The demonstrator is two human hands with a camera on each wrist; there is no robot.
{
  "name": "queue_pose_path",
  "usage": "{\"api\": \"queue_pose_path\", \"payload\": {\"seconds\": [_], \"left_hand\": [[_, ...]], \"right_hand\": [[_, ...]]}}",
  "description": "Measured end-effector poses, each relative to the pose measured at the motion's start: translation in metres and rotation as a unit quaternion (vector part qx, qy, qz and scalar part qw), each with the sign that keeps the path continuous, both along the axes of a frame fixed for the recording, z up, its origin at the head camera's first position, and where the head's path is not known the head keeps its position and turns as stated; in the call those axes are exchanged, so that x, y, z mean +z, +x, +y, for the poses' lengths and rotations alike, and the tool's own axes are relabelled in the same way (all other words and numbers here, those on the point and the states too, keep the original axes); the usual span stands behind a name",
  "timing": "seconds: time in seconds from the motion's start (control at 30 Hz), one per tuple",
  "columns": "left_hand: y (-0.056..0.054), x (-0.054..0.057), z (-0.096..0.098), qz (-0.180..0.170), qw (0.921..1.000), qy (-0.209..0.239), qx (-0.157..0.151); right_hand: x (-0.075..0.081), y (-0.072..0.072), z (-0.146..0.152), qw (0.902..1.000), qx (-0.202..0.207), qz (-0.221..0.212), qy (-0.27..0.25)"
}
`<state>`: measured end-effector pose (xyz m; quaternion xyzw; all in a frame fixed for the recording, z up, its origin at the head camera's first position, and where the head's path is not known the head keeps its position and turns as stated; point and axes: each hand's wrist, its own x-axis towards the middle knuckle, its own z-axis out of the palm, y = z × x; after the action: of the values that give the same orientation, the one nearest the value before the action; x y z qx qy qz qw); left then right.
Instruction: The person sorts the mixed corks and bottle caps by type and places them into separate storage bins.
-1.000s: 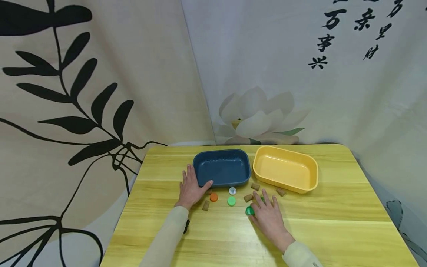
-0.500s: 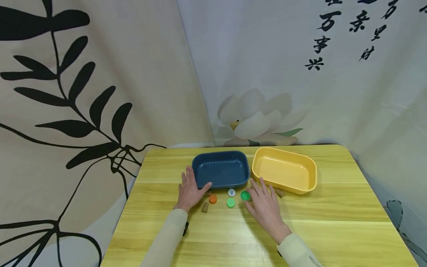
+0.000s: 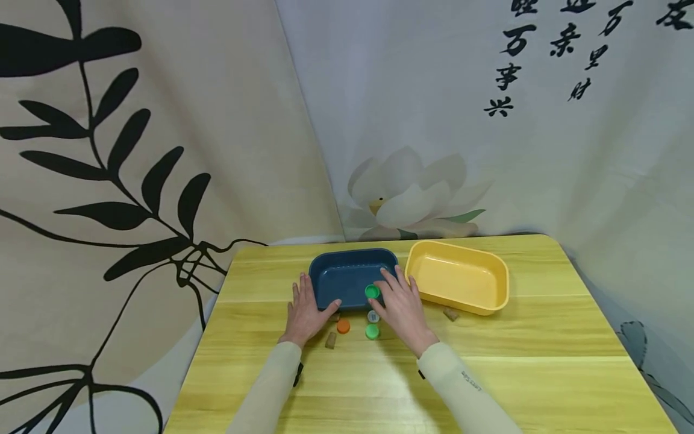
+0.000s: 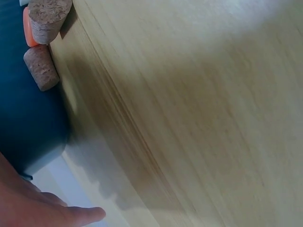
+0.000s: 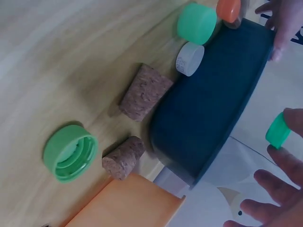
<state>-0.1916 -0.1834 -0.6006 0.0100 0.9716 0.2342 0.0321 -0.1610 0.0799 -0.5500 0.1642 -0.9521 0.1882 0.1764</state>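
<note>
Between thumb and index finger my right hand (image 3: 403,313) pinches a green bottle cap (image 3: 372,292), held over the front right part of the blue tray (image 3: 347,278). The right wrist view shows this cap (image 5: 278,130) on edge, its other fingers spread. My left hand (image 3: 305,314) rests at the blue tray's left front corner with fingers straight. In front of that tray lie a white cap (image 3: 373,316), a light green cap (image 3: 372,331) and an orange cap (image 3: 343,326). Another green cap (image 5: 71,152) lies on the table near two corks (image 5: 144,92), hidden by my right hand in the head view.
A yellow tray (image 3: 461,271) stands right of the blue one, with a cork (image 3: 450,313) in front of it. Another cork (image 3: 331,340) lies near my left hand. The wooden table (image 3: 553,361) ends at a printed cloth backdrop (image 3: 244,120).
My right hand has taken up the green cap from the table and carried it left and away from me, over the blue tray. The left hand has stayed on the tray corner.
</note>
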Motion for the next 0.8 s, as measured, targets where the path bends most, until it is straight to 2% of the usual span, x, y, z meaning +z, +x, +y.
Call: {"api": "queue_pose_path", "payload": {"seconds": [0.13, 0.3, 0.5, 0.63, 0.8], "left_hand": [[0.001, -0.003, -0.003, -0.002, 1.0000, -0.002, 0.001], [0.001, -0.002, -0.001, -0.005, 1.0000, 0.007, 0.000], [0.001, -0.001, 0.002, -0.006, 0.9999, 0.010, -0.003], [0.000, -0.001, 0.002, -0.008, 0.9999, 0.013, -0.004], [0.000, 0.001, -0.002, -0.006, 0.9999, 0.015, 0.001]], "right_hand": [[-0.003, -0.012, -0.008, 0.9999, -0.002, -0.011, 0.008], [-0.012, -0.028, -0.012, 0.9990, -0.025, -0.029, 0.023], [-0.020, -0.042, -0.013, 0.9951, -0.051, -0.075, 0.040], [-0.021, -0.043, -0.011, 0.9931, -0.054, -0.098, 0.036], [-0.017, -0.034, -0.006, 0.9941, -0.045, -0.098, -0.015]]}}
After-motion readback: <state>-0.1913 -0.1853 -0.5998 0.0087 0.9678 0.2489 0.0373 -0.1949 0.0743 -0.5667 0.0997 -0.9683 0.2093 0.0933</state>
